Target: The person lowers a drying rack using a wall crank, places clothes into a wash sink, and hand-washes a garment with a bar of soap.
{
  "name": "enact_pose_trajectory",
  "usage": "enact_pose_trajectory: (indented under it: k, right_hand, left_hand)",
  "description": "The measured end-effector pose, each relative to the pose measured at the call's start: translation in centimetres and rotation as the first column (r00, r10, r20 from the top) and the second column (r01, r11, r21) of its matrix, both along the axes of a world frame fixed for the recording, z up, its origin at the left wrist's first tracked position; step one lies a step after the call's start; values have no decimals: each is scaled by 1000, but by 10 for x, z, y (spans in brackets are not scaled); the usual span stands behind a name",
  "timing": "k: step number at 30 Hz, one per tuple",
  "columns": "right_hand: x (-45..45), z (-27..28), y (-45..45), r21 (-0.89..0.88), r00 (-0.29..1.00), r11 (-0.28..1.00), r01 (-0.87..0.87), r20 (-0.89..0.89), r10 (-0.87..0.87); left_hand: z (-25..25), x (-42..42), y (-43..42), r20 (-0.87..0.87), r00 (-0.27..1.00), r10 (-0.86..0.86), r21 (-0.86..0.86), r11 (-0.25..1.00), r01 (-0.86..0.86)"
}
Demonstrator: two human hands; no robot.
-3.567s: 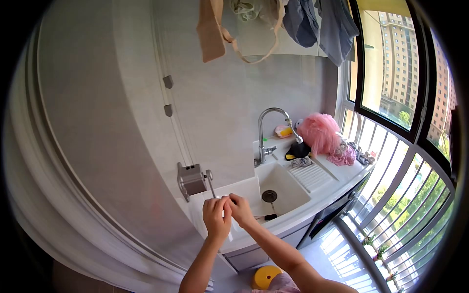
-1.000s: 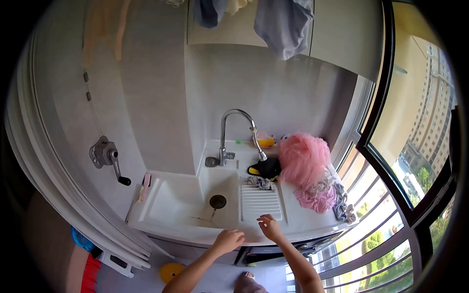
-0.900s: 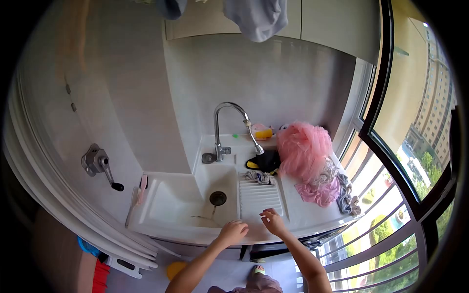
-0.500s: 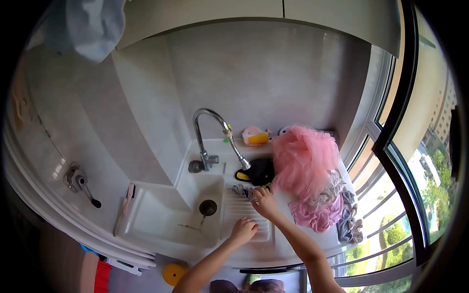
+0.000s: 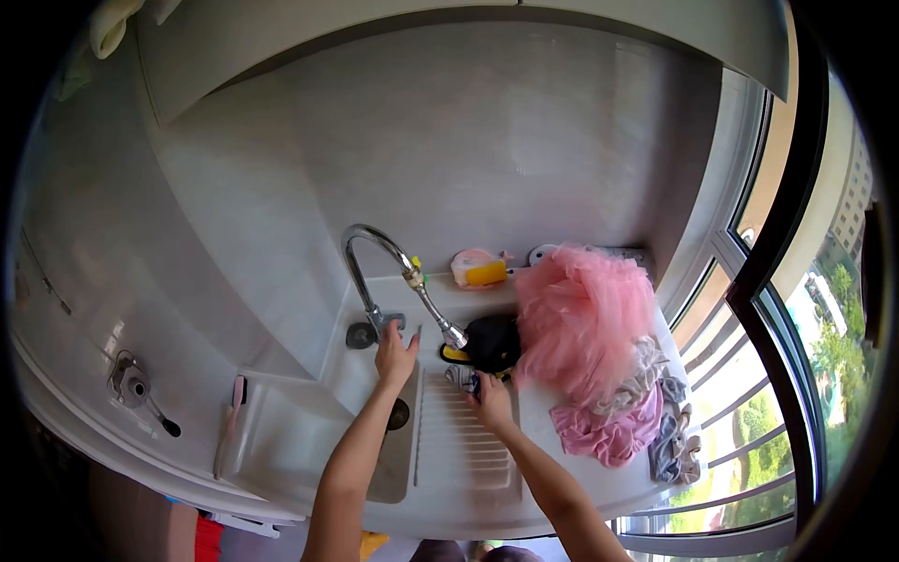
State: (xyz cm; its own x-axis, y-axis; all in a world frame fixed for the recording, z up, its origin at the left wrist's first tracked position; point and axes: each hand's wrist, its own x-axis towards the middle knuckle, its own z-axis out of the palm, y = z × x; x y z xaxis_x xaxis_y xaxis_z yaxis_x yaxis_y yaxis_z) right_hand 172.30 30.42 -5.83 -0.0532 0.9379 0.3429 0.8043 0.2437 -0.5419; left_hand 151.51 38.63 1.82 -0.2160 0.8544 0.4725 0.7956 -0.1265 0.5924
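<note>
My left hand [image 5: 396, 353] is at the base of the chrome faucet [image 5: 361, 272], fingers apart near its handle [image 5: 391, 321]. On the ribbed drainboard [image 5: 459, 450], my right hand [image 5: 491, 401] has its fingers closed on a small striped cloth [image 5: 462, 377]. A black and yellow item [image 5: 492, 343] lies just behind that cloth, below the spray head [image 5: 454, 337]. The sink drain [image 5: 398, 414] is partly covered by my left forearm.
Pink tulle [image 5: 590, 318] is heaped right of the drainboard, with pink cloth [image 5: 618, 426] and grey cloth [image 5: 668, 445] in front. A yellow sponge [image 5: 486, 273] sits behind. A brush [image 5: 232, 417] stands at the sink's left edge; a crank [image 5: 136, 386] is on the wall.
My left hand has moved from the drainboard up to the faucet base. My right hand has closed on the striped cloth. The view has shifted toward the counter.
</note>
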Motion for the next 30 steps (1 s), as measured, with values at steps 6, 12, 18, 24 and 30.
enact_pose_trajectory:
  k: [6,12,18,24,30]
  right_hand:
    - [31,8,3,-162,729,986,-41,-680,-81]
    - [21,31,0,-344,738,939,-20,-638,-218]
    - [10,45,35,-59,981,984,168,-86,-173]
    - [3,15,-34,-188,991,977,100,-67,-114]
    - [23,47,-117,69,913,918,390,104,-395]
  left_hand:
    - [-8,-13,41,-67,992,106,-176,977,-117]
    - [-24,-31,50,-105,990,-95,-269,961,63]
    - [-36,-2,21,100,994,-38,160,987,21]
    - [-58,38,7,465,855,-228,144,973,181]
    - [-69,120,16,-37,870,-492,38,869,493]
